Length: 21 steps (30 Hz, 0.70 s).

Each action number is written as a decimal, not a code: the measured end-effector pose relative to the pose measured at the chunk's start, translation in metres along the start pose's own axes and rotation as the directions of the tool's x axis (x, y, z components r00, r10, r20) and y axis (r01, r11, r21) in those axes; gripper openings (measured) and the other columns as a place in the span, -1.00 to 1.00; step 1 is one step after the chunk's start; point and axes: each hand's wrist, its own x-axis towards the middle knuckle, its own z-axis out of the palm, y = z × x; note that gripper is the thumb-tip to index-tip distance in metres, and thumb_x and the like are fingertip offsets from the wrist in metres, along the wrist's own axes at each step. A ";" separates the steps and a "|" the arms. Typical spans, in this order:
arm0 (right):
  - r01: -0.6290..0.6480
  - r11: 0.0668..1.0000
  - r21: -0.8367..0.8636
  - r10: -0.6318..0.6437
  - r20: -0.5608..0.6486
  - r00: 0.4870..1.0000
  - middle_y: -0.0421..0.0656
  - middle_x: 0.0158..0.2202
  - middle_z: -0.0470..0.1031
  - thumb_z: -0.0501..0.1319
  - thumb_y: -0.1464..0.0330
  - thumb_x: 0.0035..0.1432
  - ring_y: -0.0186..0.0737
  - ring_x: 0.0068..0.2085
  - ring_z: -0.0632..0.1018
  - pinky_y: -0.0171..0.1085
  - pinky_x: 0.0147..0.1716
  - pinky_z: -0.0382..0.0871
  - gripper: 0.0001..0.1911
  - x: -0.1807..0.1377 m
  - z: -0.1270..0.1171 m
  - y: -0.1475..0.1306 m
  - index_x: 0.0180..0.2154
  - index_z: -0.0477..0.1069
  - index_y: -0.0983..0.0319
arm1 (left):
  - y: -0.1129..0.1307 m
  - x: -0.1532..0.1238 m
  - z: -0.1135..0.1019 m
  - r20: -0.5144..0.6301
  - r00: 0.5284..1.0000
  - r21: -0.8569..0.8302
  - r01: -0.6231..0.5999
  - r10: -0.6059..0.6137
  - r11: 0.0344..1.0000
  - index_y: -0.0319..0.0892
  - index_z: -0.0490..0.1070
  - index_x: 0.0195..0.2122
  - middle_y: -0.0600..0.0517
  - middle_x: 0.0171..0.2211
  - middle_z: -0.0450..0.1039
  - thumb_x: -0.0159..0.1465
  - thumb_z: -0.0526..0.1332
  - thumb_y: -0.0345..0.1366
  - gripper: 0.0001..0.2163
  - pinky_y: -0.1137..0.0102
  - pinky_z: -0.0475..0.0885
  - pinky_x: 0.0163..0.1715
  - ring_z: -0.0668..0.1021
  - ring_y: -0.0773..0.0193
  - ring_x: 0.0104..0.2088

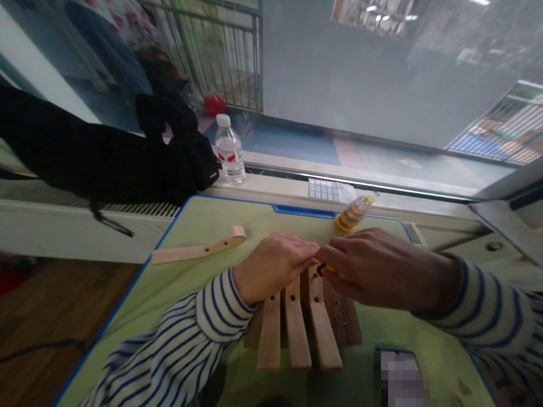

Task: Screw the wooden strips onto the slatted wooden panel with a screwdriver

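Note:
My left hand [274, 265] rests on top of a set of wooden slats [297, 328] lying side by side on the green table [190, 282], its fingers pressed together at their far end. My right hand [373, 271] meets it from the right, its fingers closed on a small yellow-and-black tool [324, 269], mostly hidden. The fingertips of both hands touch above the slats. A single loose wooden slat [197, 249] with holes lies apart to the left.
A clear case of yellow-handled bits [354, 213] lies at the table's far edge. A water bottle [229, 150] and a black bag [106, 158] sit on the window sill. A blurred patch [401, 379] covers the near right.

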 end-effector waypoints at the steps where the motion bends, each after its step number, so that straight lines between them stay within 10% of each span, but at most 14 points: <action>1: 0.009 1.000 -0.003 -0.009 0.003 1.000 -0.20 -0.46 0.41 -0.03 0.37 0.23 -0.37 -0.53 0.31 -0.28 -0.53 -0.02 -0.85 0.002 0.001 0.000 -0.24 0.26 0.25 | -0.001 0.000 0.001 -0.010 1.000 0.001 -0.001 0.001 1.000 -0.17 0.42 -0.12 0.00 -0.15 0.51 0.32 0.06 -0.31 -0.80 0.39 0.39 -0.13 0.53 0.29 -0.16; 11: -0.055 0.991 0.126 0.065 -0.078 0.995 -0.28 -0.53 0.31 -0.03 0.37 0.23 -0.42 -0.58 0.23 -0.29 -0.58 -0.08 -0.90 0.003 0.022 0.000 -0.34 0.16 0.23 | -0.006 0.001 0.007 -0.036 0.999 -0.004 -0.014 0.014 1.000 -0.16 0.44 -0.19 0.04 -0.21 0.52 0.35 0.02 -0.28 -0.79 0.37 0.40 -0.17 0.54 0.29 -0.21; 21: -0.395 0.916 0.063 0.400 -0.176 0.900 -0.30 -0.69 0.26 -0.03 0.28 0.22 -0.38 -0.70 0.24 -0.26 -0.60 -0.19 -0.81 -0.001 0.035 -0.016 -0.41 0.19 0.19 | -0.007 0.001 0.010 -0.050 0.999 -0.011 -0.019 0.018 1.000 -0.16 0.44 -0.11 0.01 -0.23 0.53 0.36 0.00 -0.27 -0.75 0.36 0.38 -0.11 0.53 0.27 -0.15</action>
